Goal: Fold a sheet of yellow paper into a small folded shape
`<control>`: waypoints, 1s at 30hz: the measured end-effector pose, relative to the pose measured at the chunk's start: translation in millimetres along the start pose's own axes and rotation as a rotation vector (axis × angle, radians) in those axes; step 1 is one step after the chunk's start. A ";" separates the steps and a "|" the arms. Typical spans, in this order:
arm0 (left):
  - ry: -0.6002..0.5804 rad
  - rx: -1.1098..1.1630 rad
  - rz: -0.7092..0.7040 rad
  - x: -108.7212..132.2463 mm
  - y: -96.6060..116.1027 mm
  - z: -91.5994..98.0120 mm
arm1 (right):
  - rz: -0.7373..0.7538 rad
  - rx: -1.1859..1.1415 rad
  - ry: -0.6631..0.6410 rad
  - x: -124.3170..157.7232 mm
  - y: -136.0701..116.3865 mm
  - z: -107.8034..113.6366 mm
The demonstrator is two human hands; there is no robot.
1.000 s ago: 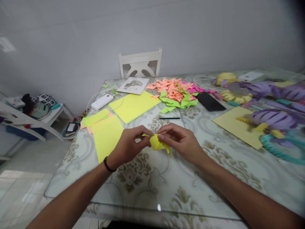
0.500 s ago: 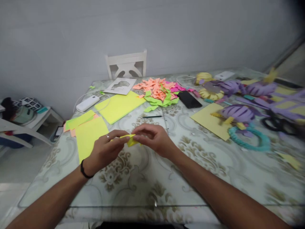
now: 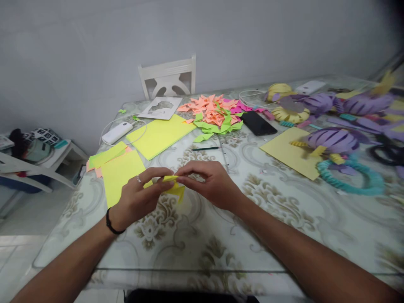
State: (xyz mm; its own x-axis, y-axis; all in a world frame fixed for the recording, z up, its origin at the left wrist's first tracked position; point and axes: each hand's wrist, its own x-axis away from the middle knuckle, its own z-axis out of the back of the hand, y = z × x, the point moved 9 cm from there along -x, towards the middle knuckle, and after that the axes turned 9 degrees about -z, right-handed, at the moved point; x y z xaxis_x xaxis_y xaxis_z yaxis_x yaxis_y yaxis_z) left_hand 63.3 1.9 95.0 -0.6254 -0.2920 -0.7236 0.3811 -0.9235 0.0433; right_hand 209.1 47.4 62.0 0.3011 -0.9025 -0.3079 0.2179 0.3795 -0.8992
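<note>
Between my two hands, above the patterned table, is a small folded yellow paper [image 3: 175, 189]. My left hand [image 3: 142, 190], with a ring and a black wristband, pinches its left part between thumb and fingers. The fingertips of my right hand [image 3: 210, 183] pinch its upper right edge, and a pointed flap hangs below. Yellow sheets [image 3: 121, 174] lie just behind my left hand. A dark thin stick [image 3: 205, 148] rests on the table beyond my hands.
Behind are larger yellow sheets [image 3: 160, 134], a white power bank [image 3: 117, 133], a pile of orange and green folded papers [image 3: 214, 115] and a black phone [image 3: 259, 123]. At right are purple paper shapes [image 3: 331, 141], a turquoise ring [image 3: 350, 179] and black scissors [image 3: 386, 155].
More of the yellow paper now shows, its flap hanging lower below my fingertips. Both hands keep their pinch. The view has shifted slightly, with the objects at right appearing farther right.
</note>
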 end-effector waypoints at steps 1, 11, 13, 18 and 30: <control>0.001 0.025 0.020 -0.9 -0.8 0.5 | 0.017 0.015 0.021 0.6 -1.8 1.2; -0.051 0.242 0.282 0.2 -26.6 -15.6 | 0.165 0.179 0.091 10.0 -14.2 -3.3; -0.068 0.266 0.293 0.9 -27.1 -19.6 | 0.157 0.183 0.077 10.2 -12.9 -6.1; -0.112 0.337 0.396 5.9 -32.2 -26.6 | 0.165 0.180 0.060 10.4 -12.6 -9.1; -0.114 0.661 0.590 16.0 -42.6 -39.5 | 0.169 0.130 0.044 11.5 -16.0 -7.5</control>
State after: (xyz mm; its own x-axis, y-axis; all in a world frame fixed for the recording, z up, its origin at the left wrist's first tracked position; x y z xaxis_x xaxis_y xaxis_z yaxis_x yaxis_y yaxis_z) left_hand 63.9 46.4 54.4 -0.5285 -0.7558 -0.3867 0.2141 -0.5594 0.8008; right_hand 202.1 29.4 70.5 0.3035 -0.8309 -0.4664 0.2868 0.5464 -0.7869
